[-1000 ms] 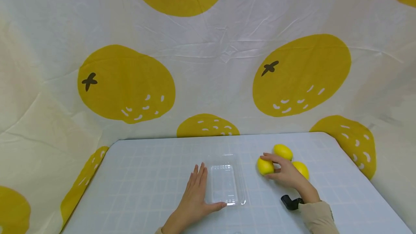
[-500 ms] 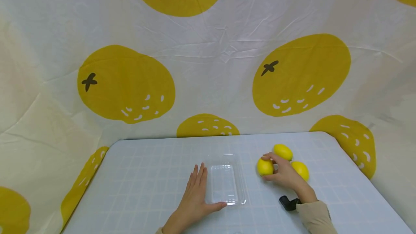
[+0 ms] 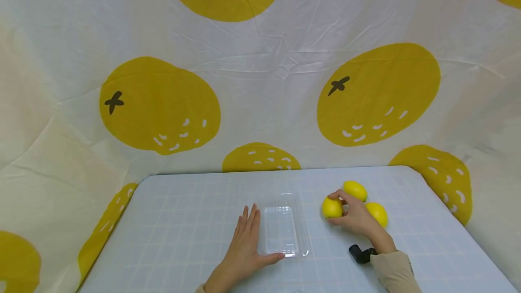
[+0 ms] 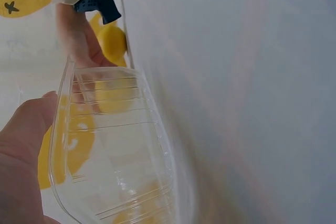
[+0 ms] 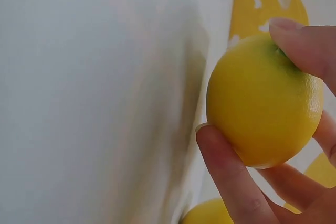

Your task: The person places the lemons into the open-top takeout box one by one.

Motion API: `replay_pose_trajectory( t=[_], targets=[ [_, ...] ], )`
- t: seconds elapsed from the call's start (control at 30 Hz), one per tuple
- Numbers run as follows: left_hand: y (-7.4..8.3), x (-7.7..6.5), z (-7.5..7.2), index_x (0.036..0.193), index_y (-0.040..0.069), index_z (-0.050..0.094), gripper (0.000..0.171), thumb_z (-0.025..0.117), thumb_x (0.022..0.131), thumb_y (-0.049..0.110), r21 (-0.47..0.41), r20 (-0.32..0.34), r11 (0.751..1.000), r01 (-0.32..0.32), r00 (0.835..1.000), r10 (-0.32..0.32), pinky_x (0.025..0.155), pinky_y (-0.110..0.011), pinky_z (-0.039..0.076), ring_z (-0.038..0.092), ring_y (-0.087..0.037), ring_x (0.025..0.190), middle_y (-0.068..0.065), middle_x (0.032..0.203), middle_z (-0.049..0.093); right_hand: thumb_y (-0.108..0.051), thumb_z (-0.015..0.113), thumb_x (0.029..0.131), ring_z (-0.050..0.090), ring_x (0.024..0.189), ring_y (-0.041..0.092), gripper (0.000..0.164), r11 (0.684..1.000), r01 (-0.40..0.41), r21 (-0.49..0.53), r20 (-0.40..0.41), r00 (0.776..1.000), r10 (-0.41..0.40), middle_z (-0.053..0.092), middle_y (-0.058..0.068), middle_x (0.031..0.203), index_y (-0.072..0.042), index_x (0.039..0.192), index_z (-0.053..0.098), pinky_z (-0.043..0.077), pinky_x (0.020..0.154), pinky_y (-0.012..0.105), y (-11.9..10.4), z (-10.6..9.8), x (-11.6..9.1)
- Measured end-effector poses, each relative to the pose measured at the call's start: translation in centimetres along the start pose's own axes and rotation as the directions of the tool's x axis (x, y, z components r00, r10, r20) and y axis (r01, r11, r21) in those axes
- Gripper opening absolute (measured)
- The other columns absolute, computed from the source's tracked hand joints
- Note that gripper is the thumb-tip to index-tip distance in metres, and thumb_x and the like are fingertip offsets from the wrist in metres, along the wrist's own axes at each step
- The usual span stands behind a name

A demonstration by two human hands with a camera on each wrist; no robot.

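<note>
A clear plastic container lies on the table in the middle of the head view. My left hand rests along its left side, fingers straight and thumb at the near edge. To the right, my right hand pinches a yellow lemon between thumb and fingers. The right wrist view shows that lemon with the thumb by its greenish end and fingertips on the opposite side. Two more lemons lie near the right hand, one behind it and one by its wrist.
A pale checked cloth covers the table. A white curtain printed with big yellow fruit hangs behind and at the sides. A black wrist-worn device sits at the right wrist.
My right hand has shifted slightly left and its fingers have settled around the lemon; more of the lemon by the wrist shows. My left hand and the container stay put.
</note>
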State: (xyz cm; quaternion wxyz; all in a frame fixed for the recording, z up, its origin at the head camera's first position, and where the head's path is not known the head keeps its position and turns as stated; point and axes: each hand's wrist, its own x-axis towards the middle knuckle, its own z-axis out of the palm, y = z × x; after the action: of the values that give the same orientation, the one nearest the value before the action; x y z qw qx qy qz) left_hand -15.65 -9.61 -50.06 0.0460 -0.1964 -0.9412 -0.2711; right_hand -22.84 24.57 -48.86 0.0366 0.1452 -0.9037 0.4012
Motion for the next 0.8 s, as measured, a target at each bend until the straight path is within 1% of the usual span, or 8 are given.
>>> replay_pose_trajectory(
  t=[0.17, 0.3, 0.47, 0.6, 0.7, 0.8],
  targets=[
    [0.0, 0.1, 0.1, 0.154, -0.006, 0.022, 0.125, 0.067, 0.072, 0.077, 0.014, -0.001, 1.0, -0.007, 1.0, 0.007, 0.119, -0.054, 0.012, 0.005, -0.037, 0.151, -0.018, 0.164, 0.013, -0.013, 0.091, 0.07, 0.058, 0.102, 0.032, 0.051, 1.0, -0.013, 0.012, -0.009, 1.0, 0.013, 0.064, 0.008, 0.123, -0.017, 0.111, 0.061, 0.056, 0.071, 0.03, -0.3, -0.1, 0.4],
    [0.0, 0.1, 0.1, 0.154, -0.007, 0.023, 0.126, 0.064, 0.072, 0.08, 0.028, -0.012, 1.0, -0.015, 1.0, 0.015, 0.119, -0.054, 0.012, 0.006, -0.037, 0.151, -0.019, 0.164, 0.014, -0.015, 0.09, 0.071, 0.058, 0.103, 0.033, 0.05, 0.999, -0.015, 0.034, -0.02, 1.0, 0.016, 0.063, 0.009, 0.126, -0.017, 0.111, 0.06, 0.057, 0.072, 0.03, -0.9, -0.3, 0.7],
    [-0.1, 0.1, 0.2, 0.153, -0.007, 0.023, 0.127, 0.06, 0.072, 0.083, 0.029, -0.019, 0.999, -0.021, 1.0, 0.022, 0.119, -0.054, 0.012, 0.006, -0.037, 0.151, -0.019, 0.163, 0.014, -0.014, 0.089, 0.072, 0.059, 0.102, 0.033, 0.049, 0.998, 0.0, 0.058, -0.045, 0.999, 0.003, 0.063, 0.01, 0.128, -0.015, 0.112, 0.061, 0.057, 0.071, 0.028, -2.0, -0.5, 0.9],
    [-0.1, 0.1, 0.2, 0.154, -0.007, 0.022, 0.127, 0.059, 0.072, 0.084, 0.033, -0.014, 0.999, -0.019, 1.0, 0.02, 0.119, -0.055, 0.011, 0.005, -0.037, 0.151, -0.019, 0.164, 0.013, -0.016, 0.089, 0.072, 0.06, 0.1, 0.03, 0.051, 0.998, 0.016, 0.056, -0.076, 0.997, -0.012, 0.064, 0.009, 0.127, -0.015, 0.114, 0.061, 0.057, 0.07, 0.027, -2.6, -0.5, 1.3],
    [-0.1, 0.0, 0.2, 0.154, -0.006, 0.022, 0.127, 0.06, 0.072, 0.083, 0.028, -0.012, 1.0, -0.015, 1.0, 0.015, 0.119, -0.055, 0.011, 0.005, -0.037, 0.151, -0.019, 0.164, 0.013, -0.018, 0.09, 0.072, 0.06, 0.098, 0.028, 0.052, 0.998, 0.025, 0.054, -0.095, 0.995, -0.02, 0.065, 0.007, 0.125, -0.015, 0.114, 0.061, 0.057, 0.07, 0.027, -3.2, -0.5, 1.6],
    [-0.1, 0.0, 0.2, 0.154, -0.006, 0.022, 0.127, 0.062, 0.072, 0.082, 0.022, -0.009, 1.0, -0.01, 1.0, 0.01, 0.119, -0.055, 0.011, 0.005, -0.037, 0.151, -0.019, 0.164, 0.013, -0.018, 0.09, 0.072, 0.06, 0.097, 0.028, 0.052, 0.997, 0.037, 0.074, -0.107, 0.994, -0.029, 0.065, 0.006, 0.125, -0.016, 0.114, 0.061, 0.057, 0.069, 0.026, -4.2, -0.5, 1.8]
  ],
)
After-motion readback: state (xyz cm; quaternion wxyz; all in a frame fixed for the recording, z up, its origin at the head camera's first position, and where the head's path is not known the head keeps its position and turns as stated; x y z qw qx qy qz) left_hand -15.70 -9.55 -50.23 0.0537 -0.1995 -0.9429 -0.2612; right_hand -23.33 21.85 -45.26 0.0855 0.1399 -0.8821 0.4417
